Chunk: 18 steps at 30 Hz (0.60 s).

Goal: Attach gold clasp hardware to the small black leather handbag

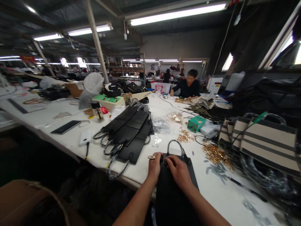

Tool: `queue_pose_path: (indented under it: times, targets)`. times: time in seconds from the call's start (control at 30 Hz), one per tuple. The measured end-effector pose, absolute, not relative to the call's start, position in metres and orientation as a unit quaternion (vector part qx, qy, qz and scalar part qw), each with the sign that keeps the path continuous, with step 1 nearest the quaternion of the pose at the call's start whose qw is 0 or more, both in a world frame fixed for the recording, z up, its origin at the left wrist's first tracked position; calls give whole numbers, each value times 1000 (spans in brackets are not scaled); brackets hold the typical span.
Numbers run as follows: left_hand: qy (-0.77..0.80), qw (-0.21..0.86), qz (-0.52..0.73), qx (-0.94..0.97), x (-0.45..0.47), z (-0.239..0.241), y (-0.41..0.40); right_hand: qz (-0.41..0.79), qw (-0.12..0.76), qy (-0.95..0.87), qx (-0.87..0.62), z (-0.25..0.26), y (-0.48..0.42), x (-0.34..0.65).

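Note:
A black handbag [174, 194] lies at the table's front edge below me, its looped handle [175, 142] pointing away and wrapped in clear plastic. My left hand [155, 166] is closed at the bag's upper left edge. From its fingers a small gold oval plate with a slot [151, 157] sticks out to the left. On the bag's face, just below the handle, my right hand [178, 171] pinches with thumb and forefinger. Whatever lies between those fingertips is too small to make out. Small silver pieces [156, 141] lie just beyond my left hand.
Several black bags [131, 131] are stacked to the left. Gold fittings [216, 155] and a green box [196, 124] are on the right, beside striped bag pieces [265, 138]. A phone [86, 137] lies near the left edge. Across the table sits a person [189, 86].

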<state>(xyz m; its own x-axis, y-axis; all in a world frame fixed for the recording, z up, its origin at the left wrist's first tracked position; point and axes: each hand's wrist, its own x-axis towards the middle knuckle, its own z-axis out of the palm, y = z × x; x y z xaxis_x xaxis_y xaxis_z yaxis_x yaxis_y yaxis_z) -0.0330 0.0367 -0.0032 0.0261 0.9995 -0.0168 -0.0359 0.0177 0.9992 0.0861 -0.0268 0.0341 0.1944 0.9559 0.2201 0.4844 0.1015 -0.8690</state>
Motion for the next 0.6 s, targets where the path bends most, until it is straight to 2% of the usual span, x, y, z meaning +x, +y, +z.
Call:
queue_pose_path:
  times: [0.17,0.33,0.47,0.6]
  targets:
    - [479,527,507,485,-36,0,33,106,341,-670,-651,28,-36,88]
    - [498,520,516,464,-34,-1,32,79,239,-673,-696,16,-36,103]
    - [522,544,510,415,-31,-1,25,124,247,-677,-682,10,-30,111]
    - [479,654,461,361,-35,0,12,204,307,-643,-671,25,-35,107]
